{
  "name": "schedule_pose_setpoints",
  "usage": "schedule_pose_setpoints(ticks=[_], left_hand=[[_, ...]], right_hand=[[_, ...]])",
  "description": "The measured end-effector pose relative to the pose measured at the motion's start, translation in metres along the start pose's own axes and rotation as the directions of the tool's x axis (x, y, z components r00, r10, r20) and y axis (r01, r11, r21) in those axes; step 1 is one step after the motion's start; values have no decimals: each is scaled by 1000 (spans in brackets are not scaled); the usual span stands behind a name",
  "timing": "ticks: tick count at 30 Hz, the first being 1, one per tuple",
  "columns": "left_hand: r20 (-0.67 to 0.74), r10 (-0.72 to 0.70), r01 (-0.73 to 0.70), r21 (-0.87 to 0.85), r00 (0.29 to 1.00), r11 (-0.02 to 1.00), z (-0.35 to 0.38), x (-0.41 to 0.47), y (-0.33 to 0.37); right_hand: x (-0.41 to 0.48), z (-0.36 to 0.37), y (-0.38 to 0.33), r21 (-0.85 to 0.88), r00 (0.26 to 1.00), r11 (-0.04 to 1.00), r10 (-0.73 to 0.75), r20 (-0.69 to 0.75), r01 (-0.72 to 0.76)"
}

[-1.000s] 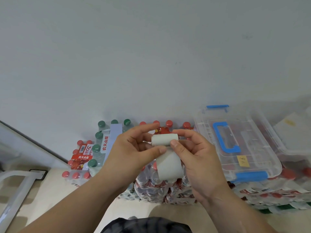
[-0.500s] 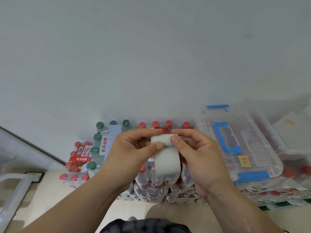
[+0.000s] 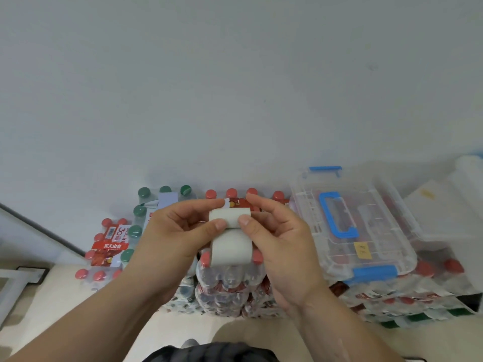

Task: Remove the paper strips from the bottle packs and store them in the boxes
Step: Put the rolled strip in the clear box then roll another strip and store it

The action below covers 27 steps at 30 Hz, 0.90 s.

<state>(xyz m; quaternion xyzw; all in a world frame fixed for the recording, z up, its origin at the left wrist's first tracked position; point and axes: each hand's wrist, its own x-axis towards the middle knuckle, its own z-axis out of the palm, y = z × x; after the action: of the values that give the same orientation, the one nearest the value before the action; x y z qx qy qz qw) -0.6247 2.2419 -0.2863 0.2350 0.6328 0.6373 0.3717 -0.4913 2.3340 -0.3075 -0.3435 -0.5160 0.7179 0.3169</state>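
White paper strip, rolled at its top end, is held up in the air just left of the clear box (blue handle and latches, lid on). Left hand pinches the roll's far end from the box between thumb and forefinger; right hand pinches the end nearer the box the same way. Loose tail of the strip hangs in front of the red-capped bottle pack, which stands beside the box's left wall. Green-capped pack stands farther left of the box. More wrapped packs lie beneath the box.
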Motion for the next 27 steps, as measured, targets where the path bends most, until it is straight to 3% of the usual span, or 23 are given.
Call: schedule_pose_setpoints(ticks=[6,14,22,27], left_hand=[[24,-1,1,7,1000,1000,0,-6,1],[29,-89,90,-41,996,995,5,-7,3],[27,-27,28,-24,999,999,5,-2,3],[45,-70,73,-76,997,994,8,-4,4]], right_hand=[[4,-6,-2,-125,999,991,-40,35,44],[4,-10,1,-128,995,989,-63,79,73],[4,-11,-2,-123,996,991,-47,77,57],[9,-15,-2,-157,992,984,-61,108,77]])
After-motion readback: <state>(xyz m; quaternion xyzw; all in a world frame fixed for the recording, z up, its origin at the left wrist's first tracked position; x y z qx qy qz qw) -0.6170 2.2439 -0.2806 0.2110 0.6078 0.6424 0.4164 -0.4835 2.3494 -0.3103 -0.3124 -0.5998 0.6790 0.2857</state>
